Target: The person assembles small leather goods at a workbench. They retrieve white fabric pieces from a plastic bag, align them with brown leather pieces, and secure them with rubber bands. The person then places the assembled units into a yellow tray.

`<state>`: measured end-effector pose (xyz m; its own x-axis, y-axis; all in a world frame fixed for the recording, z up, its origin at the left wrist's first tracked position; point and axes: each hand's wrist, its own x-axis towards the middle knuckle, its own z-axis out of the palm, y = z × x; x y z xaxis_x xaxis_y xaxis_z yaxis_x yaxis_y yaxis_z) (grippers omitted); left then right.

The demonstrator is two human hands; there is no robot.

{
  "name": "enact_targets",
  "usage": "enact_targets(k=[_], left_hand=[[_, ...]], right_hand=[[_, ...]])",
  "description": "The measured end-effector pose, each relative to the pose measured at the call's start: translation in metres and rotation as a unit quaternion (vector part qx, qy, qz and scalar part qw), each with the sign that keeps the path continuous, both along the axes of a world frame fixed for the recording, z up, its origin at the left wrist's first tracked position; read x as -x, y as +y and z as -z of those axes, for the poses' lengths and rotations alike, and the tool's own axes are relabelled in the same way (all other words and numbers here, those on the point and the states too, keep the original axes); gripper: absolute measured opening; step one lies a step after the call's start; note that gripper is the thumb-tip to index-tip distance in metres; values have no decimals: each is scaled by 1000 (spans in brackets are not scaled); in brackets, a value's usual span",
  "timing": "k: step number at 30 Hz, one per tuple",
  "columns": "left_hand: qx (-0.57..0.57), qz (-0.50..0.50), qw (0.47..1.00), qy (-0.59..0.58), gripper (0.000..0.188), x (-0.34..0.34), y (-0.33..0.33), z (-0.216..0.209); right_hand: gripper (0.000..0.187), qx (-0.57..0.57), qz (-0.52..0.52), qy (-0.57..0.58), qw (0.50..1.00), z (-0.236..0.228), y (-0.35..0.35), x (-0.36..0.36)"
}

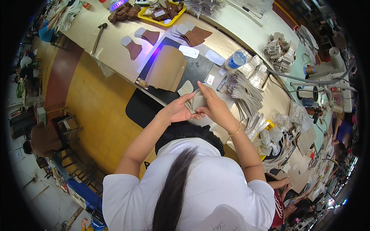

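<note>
Between my two hands is a small stack of pale grey cut pieces (197, 101), held on edge just above the table's near side. My left hand (176, 109) grips it from the left, thumb and fingers against the pieces. My right hand (216, 107) cups the other side, its thumb close to the left fingers. A pale rounded piece (185, 88) shows just beyond my left fingers; I cannot tell whether it belongs to the stack. Farther off lies a curved brown board (166, 68) on a dark mat (198, 68).
To the right are a water bottle (236, 60) and a long fanned pile of grey pieces (246, 94). Brown-and-white pieces (194, 35), a yellow tray (172, 22) and a hammer (99, 37) lie farther back. Thread spools (307, 92) stand far right. A co-worker's arms (283, 184) show lower right.
</note>
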<state>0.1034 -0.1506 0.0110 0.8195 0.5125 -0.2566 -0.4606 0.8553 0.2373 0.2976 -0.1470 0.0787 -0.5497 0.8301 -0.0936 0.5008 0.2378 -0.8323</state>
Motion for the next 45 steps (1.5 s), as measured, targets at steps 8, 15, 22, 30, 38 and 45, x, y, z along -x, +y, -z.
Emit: enact_targets(k=[8,15,22,30,38,45], left_hand=[[103,86,991,-16,46,-2,-18,-13],[65,-8,995,-76,64,-9,-29,-14],[61,-58,996,-32,71,-12,-36,-24],[89,-75,993,38,54,-8,-65,-4],[119,-181,976,18,63,-16,-101,-4],[24,-214,976,-38,78,-16,-110,-17]], right_hand=[[83,-5,-193,-54,980,17,-9,-25],[84,-3,55,29,998,6,-19,-18],[80,-11,81,72,994,10,-36,-17],[82,129,-59,73,987,-3,-37,-18],[79,24,-138,61,988,22,-49,-10],[68,84,-25,129,988,18,-39,-21]])
